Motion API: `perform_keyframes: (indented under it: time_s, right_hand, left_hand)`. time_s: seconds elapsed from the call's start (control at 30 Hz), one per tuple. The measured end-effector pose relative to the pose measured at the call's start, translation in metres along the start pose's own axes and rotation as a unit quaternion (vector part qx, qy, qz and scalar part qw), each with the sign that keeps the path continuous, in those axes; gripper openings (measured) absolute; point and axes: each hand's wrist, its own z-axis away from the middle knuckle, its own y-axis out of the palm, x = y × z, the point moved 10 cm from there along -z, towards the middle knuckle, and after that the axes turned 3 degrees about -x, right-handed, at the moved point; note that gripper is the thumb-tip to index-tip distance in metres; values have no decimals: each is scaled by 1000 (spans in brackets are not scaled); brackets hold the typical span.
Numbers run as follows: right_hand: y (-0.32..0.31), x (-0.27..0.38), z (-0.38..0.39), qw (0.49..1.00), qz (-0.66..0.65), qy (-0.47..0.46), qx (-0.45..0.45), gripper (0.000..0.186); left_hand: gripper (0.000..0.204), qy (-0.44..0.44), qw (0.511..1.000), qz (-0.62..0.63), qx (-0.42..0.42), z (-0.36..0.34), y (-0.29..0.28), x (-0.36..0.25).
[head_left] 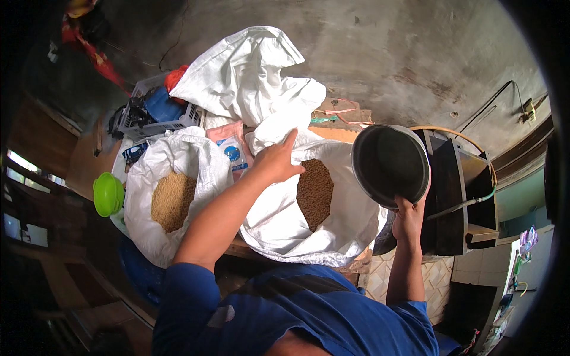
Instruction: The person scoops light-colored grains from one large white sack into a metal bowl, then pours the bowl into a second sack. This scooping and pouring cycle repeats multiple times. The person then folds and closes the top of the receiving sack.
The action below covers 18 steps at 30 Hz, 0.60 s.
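My left hand (pixel 276 159) reaches over to the upper-left edge of a large white woven sack (pixel 353 228) holding brown pellets (pixel 314 196). Its index finger and thumb are spread; it appears to touch the folded white fabric, with some fingers hidden. My right hand (pixel 407 219) grips a dark grey round bowl (pixel 386 160) by its near edge, tipped over the sack's right side, its inside toward me and apparently empty. A smaller white sack (pixel 145 207) of pale grain (pixel 171 202) stands left of the pellets. Crumpled white sacking (pixel 249 71) lies behind.
A green bowl (pixel 107 196) sits at the far left, below a grey crate (pixel 148 118) of mixed items. A pink and blue packet (pixel 231 151) lies between the sacks. Dark wooden shelving (pixel 451 207) with a hose stands at right, before a concrete wall (pixel 415 59).
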Motion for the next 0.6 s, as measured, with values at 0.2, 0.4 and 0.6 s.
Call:
perform_keyframes:
  time_s: [0.2, 0.4, 0.6]
  right_hand:
    - [-17, -7, -15, 1000, -1, 2, -29, 104]
    - [-48, -20, -21, 991, -85, 43, -98, 43]
    - [-44, -16, -28, 994, -85, 7, -64, 47]
  left_hand:
    - [36, 29, 991, 90, -95, 23, -24, -5]
    - [38, 115, 937, 240, -226, 125, -118, -21]
    - [44, -2, 946, 217, -239, 129, -123, 8]
